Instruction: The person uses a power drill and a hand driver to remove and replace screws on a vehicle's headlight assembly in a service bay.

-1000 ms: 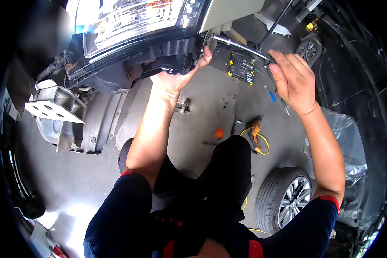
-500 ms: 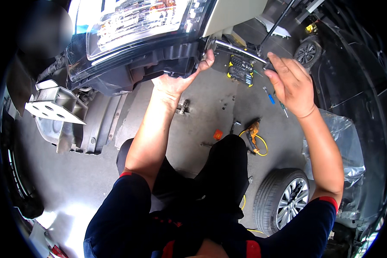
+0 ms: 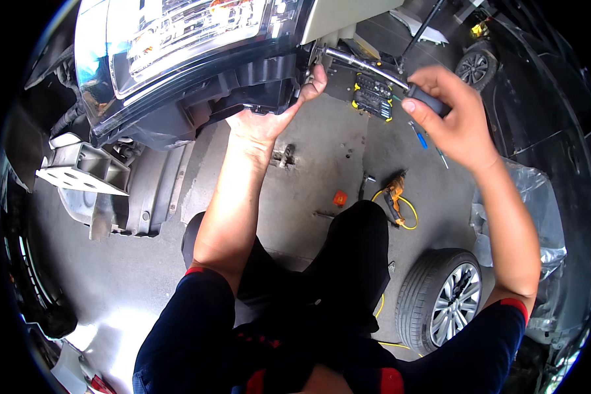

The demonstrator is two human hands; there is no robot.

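Chrome ratchet (image 3: 364,64) gripped at its handle by right hand (image 3: 454,118); left hand (image 3: 269,121) spread under headlight (image 3: 184,52), propping it against the wrenching.

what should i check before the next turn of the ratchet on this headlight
1. Right hand gripping the ratchet handle: ok.
2. Left hand braced under the headlight housing: ok.
3. Ratchet head seated on the fastener beside the housing: cannot tell, the left hand's fingers hide it.
4. Swing room for the handle: ok, open air around the right hand.
5. Floor below: not ok, an orange tool with a yellow cable and a loose wheel lie near the legs.
6. Socket set within reach: cannot tell.
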